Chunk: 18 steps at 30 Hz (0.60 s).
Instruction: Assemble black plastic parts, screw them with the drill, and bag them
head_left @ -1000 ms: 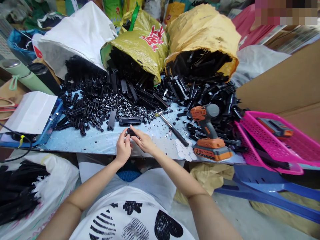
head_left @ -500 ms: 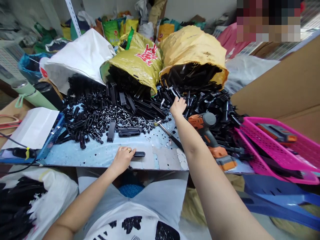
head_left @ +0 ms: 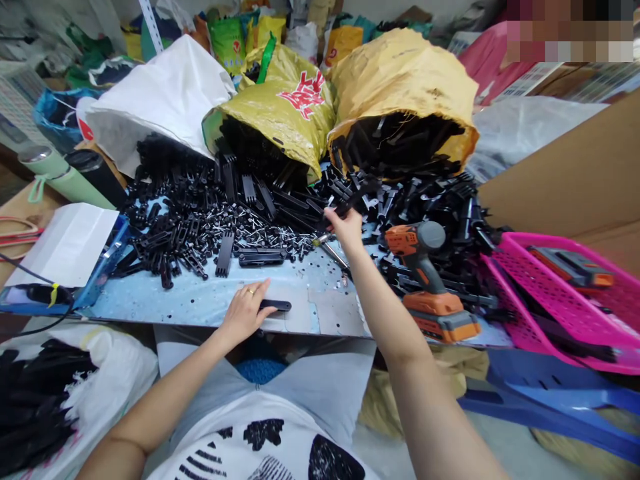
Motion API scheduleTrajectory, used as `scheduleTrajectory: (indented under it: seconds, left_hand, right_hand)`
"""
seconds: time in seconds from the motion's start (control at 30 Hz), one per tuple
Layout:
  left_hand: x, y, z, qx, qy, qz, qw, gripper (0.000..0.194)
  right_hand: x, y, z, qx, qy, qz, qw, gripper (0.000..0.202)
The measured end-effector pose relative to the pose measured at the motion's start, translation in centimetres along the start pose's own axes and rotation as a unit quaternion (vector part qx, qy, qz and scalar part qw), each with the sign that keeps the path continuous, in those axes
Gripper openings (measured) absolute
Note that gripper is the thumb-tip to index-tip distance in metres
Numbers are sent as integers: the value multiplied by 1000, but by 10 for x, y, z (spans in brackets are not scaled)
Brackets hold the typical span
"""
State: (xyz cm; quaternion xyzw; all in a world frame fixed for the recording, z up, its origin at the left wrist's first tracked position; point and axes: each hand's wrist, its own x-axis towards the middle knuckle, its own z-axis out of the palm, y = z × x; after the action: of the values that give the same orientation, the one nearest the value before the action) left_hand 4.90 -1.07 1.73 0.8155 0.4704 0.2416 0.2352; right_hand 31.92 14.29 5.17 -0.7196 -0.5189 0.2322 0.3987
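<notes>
My left hand (head_left: 245,312) rests at the table's front edge, thumb and forefinger spread around one end of a flat black plastic piece (head_left: 279,305). The thumb touches or nearly touches its near side. My right hand (head_left: 347,228) is closed on a long dark plastic part (head_left: 357,195), raised slightly above the heap and blurred. Just below that hand lies a hammer (head_left: 334,253), partly covered by my forearm. Loose screws (head_left: 250,223) and black slotted pieces (head_left: 225,253) are spread to the left of it.
White (head_left: 165,100), olive (head_left: 280,113) and yellow (head_left: 405,93) sacks spill black parts at the back. An orange cordless drill (head_left: 425,280) stands right of my forearm, beside a pink basket (head_left: 555,300). At left are a paper sheet (head_left: 65,243) and a green bottle (head_left: 65,173).
My right hand has drawn back from the heap with a dark part in it. My left hand's fingers have spread from the flat black piece. The view has shifted slightly.
</notes>
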Motion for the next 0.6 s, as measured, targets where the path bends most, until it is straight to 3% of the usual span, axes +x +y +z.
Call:
scheduleTrajectory:
  seconds: [0.07, 0.13, 0.2, 0.27, 0.37, 0.4, 0.5, 0.6]
  left_hand:
    - [7, 8, 2, -197, 60, -59, 977, 54]
    - [16, 17, 5, -370, 91, -133, 915, 51]
    - [22, 24, 8, -461, 106, -205, 857, 49]
    - [22, 30, 9, -479, 100, -260, 833, 45]
    - [13, 36, 5, -438, 10, -247, 864, 43]
    - [11, 37, 3, -400, -19, -209, 892, 43]
    - [9, 31, -4, -204, -70, -35, 976, 49]
    - [14, 18, -6, -20, -163, 74, 984, 60]
  right_hand:
    - [-61, -4, 18, 102, -89, -13, 991, 38]
    - [-123, -7, 28, 204, -173, -31, 963, 47]
    - [-172, -8, 26, 164, -263, -66, 948, 52]
    - [-200, -7, 11, 25, -262, -143, 954, 49]
    - [-207, -1, -20, -187, -198, -273, 923, 39]
    - [-203, 3, -28, -232, -216, -304, 899, 36]
    - [-190, 15, -41, -305, -343, -354, 815, 31]
    - [-187, 25, -39, -355, -392, -355, 771, 33]
